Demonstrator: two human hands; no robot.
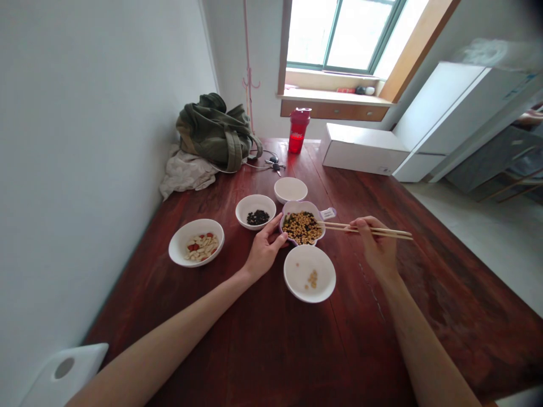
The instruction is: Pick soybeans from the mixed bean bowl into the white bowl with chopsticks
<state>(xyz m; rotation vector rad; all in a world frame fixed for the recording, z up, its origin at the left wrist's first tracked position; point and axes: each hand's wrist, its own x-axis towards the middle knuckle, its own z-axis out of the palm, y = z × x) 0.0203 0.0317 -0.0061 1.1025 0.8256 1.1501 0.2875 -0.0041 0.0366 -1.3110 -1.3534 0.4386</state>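
Note:
My left hand [265, 249] grips the left rim of a flower-shaped bowl [322, 230] with a short handle, thumb and fingers against its side. Soybeans [302, 226] mixed with darker beans fill it. In my right hand [375, 243] is a pair of chopsticks [394, 232], held level, their tips at the bowl's right side among the beans. Just in front stands a white bowl [297, 285] with several yellow beans. Behind my left hand a white bowl [270, 204] holds black beans [258, 217]. Farther left, another white bowl [176, 254] contains pale and red-brown nuts [201, 247].
A white bowl [291, 189] with nothing visible inside stands behind the flower-shaped one. At the table's back are a green bag [212, 133] on a cloth [186, 172], keys [275, 165], a red shaker bottle [298, 131] and a white box [360, 150]. A wall borders the left.

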